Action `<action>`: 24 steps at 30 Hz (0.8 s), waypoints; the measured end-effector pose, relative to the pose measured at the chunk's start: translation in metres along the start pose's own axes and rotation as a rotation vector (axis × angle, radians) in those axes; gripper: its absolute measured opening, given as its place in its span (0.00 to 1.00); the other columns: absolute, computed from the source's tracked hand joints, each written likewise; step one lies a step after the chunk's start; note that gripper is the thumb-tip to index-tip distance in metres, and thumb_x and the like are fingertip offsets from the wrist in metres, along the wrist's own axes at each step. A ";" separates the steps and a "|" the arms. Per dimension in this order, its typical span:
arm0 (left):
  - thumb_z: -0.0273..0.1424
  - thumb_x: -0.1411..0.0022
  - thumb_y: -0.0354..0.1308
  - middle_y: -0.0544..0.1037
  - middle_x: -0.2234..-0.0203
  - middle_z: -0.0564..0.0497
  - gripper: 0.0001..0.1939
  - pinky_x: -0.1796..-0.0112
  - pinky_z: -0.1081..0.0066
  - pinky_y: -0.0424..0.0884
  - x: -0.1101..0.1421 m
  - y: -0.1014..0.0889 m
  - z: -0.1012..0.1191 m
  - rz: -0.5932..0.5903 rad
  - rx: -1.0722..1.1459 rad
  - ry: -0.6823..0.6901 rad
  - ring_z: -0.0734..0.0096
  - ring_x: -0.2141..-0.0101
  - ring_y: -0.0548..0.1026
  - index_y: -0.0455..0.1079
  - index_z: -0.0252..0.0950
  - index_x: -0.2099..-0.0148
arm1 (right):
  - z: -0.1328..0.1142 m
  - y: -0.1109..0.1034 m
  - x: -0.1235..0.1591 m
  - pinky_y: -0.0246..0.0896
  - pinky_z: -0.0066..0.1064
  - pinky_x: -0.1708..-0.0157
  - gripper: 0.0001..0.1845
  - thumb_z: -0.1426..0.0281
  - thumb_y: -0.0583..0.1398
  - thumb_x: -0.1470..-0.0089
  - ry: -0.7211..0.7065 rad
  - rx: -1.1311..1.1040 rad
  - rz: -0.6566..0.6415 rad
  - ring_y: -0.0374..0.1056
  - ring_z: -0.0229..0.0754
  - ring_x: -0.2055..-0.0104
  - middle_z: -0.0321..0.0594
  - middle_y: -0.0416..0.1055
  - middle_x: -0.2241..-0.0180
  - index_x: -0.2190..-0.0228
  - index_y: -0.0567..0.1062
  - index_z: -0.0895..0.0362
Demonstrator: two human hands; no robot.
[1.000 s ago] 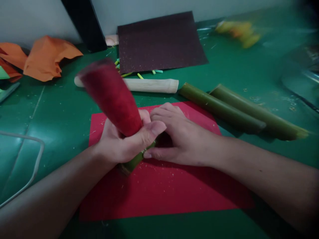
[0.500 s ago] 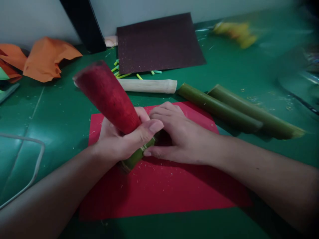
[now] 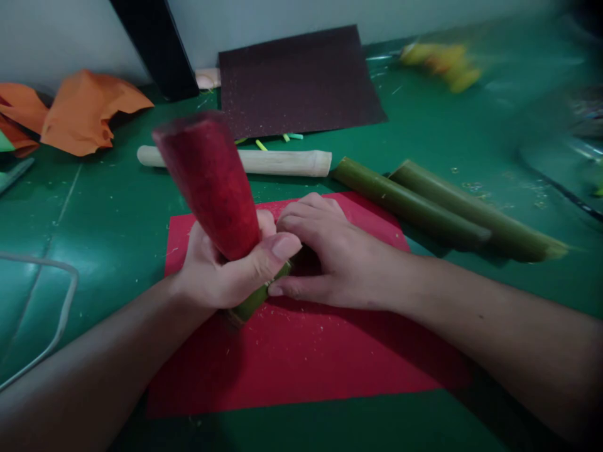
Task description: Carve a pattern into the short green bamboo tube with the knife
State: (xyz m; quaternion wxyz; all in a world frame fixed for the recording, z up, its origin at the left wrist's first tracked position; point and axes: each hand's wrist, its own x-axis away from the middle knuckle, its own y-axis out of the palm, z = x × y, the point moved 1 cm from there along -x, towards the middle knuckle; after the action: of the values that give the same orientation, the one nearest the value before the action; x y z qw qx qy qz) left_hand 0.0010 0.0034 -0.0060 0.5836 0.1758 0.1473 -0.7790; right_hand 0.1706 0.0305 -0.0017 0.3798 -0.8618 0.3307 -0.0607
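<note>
My left hand (image 3: 235,263) is wrapped round the thick red handle (image 3: 211,188) of a tool whose working end is hidden under the fingers. The handle's wide end leans up and to the left, slightly blurred. Beneath that hand lies a short green bamboo piece (image 3: 249,306) with pale marks on it, on a red sheet (image 3: 306,370). My right hand (image 3: 325,251) presses over the bamboo's far part, thumb on its near side and fingers curled over it. Fine pale shavings dot the sheet.
Two green bamboo lengths (image 3: 414,207) lie at the right. Behind my hands are a peeled pale bamboo stick (image 3: 287,162) and a dark sheet (image 3: 301,85). Orange crumpled paper (image 3: 89,113) sits at the left, near a black post (image 3: 160,50). A grey cord (image 3: 68,301) curves at the left edge.
The red handle has swung to the right and stands more upright, my left hand turning with it. My right hand and the bamboo have stayed nearly in place.
</note>
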 end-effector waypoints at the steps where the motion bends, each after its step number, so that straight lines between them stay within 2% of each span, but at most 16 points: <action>1: 0.38 0.36 0.65 0.67 0.85 0.56 0.18 0.82 0.75 0.62 0.000 0.001 0.001 0.046 -0.030 -0.008 0.80 0.84 0.64 0.69 0.36 0.76 | 0.000 0.000 0.000 0.50 0.42 0.55 0.18 0.59 0.69 0.48 -0.005 -0.001 0.002 0.60 0.45 0.59 0.38 0.68 0.65 0.69 0.69 0.55; 3: 0.38 0.38 0.67 0.70 0.83 0.56 0.16 0.81 0.77 0.64 0.001 0.003 0.003 0.115 -0.090 -0.035 0.80 0.82 0.67 0.72 0.36 0.74 | 0.000 0.001 0.000 0.51 0.42 0.55 0.17 0.59 0.69 0.48 -0.016 0.000 0.014 0.60 0.45 0.59 0.38 0.68 0.66 0.69 0.68 0.54; 7: 0.40 0.39 0.67 0.72 0.81 0.56 0.16 0.81 0.79 0.67 0.002 0.005 0.005 0.146 -0.150 -0.098 0.82 0.82 0.67 0.73 0.36 0.74 | 0.001 0.001 0.000 0.51 0.42 0.55 0.17 0.59 0.69 0.48 -0.022 -0.002 0.022 0.61 0.46 0.59 0.38 0.68 0.65 0.69 0.68 0.54; 12: 0.40 0.39 0.67 0.73 0.81 0.56 0.15 0.80 0.78 0.67 0.002 0.004 0.005 0.132 -0.150 -0.102 0.82 0.82 0.67 0.73 0.36 0.73 | 0.002 0.001 0.000 0.52 0.42 0.54 0.17 0.59 0.69 0.48 -0.017 -0.008 0.009 0.61 0.46 0.58 0.39 0.69 0.64 0.69 0.69 0.55; 16: 0.40 0.36 0.64 0.69 0.84 0.55 0.19 0.82 0.76 0.63 0.002 0.002 0.003 0.122 -0.124 -0.081 0.80 0.83 0.65 0.70 0.35 0.76 | 0.002 0.001 0.000 0.52 0.42 0.55 0.18 0.58 0.70 0.48 -0.019 -0.003 0.023 0.60 0.46 0.58 0.39 0.69 0.64 0.67 0.70 0.55; 22: 0.41 0.35 0.62 0.64 0.87 0.55 0.24 0.84 0.75 0.58 0.002 -0.001 -0.002 0.003 -0.022 -0.073 0.80 0.85 0.61 0.65 0.36 0.80 | 0.001 0.002 0.001 0.53 0.42 0.53 0.18 0.58 0.70 0.50 -0.009 -0.006 0.004 0.61 0.46 0.58 0.39 0.70 0.63 0.67 0.70 0.55; 24: 0.42 0.35 0.62 0.64 0.87 0.55 0.24 0.84 0.75 0.58 0.002 -0.001 -0.002 0.018 -0.026 -0.076 0.80 0.85 0.62 0.65 0.36 0.80 | 0.001 0.002 0.001 0.52 0.42 0.53 0.18 0.58 0.70 0.50 -0.007 -0.006 0.006 0.61 0.46 0.58 0.39 0.70 0.63 0.67 0.70 0.55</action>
State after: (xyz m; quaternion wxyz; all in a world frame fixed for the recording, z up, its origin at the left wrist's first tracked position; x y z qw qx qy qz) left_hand 0.0000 0.0024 -0.0084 0.5980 0.1398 0.1335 -0.7778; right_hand 0.1703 0.0297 -0.0036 0.3785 -0.8622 0.3320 -0.0557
